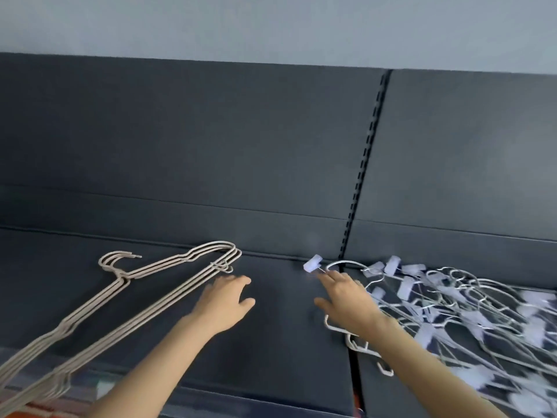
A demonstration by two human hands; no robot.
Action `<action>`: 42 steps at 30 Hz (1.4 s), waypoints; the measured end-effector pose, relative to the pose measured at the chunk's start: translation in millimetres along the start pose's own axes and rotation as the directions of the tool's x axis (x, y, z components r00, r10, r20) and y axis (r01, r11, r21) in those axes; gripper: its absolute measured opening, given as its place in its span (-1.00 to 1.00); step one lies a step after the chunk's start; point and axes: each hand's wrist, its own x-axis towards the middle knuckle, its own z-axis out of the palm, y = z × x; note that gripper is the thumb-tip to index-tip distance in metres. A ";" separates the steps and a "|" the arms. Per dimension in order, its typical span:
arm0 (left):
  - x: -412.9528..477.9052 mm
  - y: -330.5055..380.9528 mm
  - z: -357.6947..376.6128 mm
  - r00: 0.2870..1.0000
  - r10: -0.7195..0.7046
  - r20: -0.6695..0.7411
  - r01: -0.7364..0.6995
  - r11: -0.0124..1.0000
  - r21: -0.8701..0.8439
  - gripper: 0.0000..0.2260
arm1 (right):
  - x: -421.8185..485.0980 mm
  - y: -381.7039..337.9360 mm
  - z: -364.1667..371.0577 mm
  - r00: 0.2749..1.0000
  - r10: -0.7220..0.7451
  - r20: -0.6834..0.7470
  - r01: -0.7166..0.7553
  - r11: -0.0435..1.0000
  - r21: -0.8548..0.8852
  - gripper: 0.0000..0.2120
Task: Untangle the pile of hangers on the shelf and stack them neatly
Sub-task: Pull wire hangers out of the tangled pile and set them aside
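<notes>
Dark shelf (271,312) ran the full width. Tangled pile of white clip hangers (404,288) lay on its right part, neat beige wire stack (123,279) on its left. Right hand (346,300), fingers spread, touched the pile's left edge. Left hand (224,300) was relaxed open beside the stack, gripping nothing.

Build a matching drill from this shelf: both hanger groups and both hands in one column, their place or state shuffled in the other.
Column one:
1. beige hangers
2. white clip hangers
3. left hand
4. right hand

Column two:
A. tangled pile, at the right
B. open, beside the beige stack
C. stacked together, at the left
D. fingers stretched out at the white pile's edge

Pairs: 1-C, 2-A, 3-B, 4-D
</notes>
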 end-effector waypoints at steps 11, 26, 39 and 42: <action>0.0 163.8 46.0 0.979 0.195 0.055 -0.197 0.980 0.027 -0.62 | -104.1 132.4 -26.9 0.987 0.155 -0.041 -0.152 0.986 0.071 -0.52; -29.0 307.1 123.2 0.993 0.108 0.050 -0.106 0.994 -0.033 -0.72 | -206.4 296.8 -41.4 0.983 0.185 0.009 -0.184 0.973 0.141 -0.56; -6.3 286.2 124.3 0.994 0.042 0.103 -0.045 0.999 0.024 -0.59 | -176.5 278.0 -19.6 0.990 0.109 -0.092 -0.109 0.994 0.006 -0.74; -4.1 280.9 129.9 0.990 0.060 0.126 -0.064 0.998 0.028 -0.61 | -165.3 251.9 -9.7 0.998 0.060 -0.023 -0.059 0.996 0.061 -0.74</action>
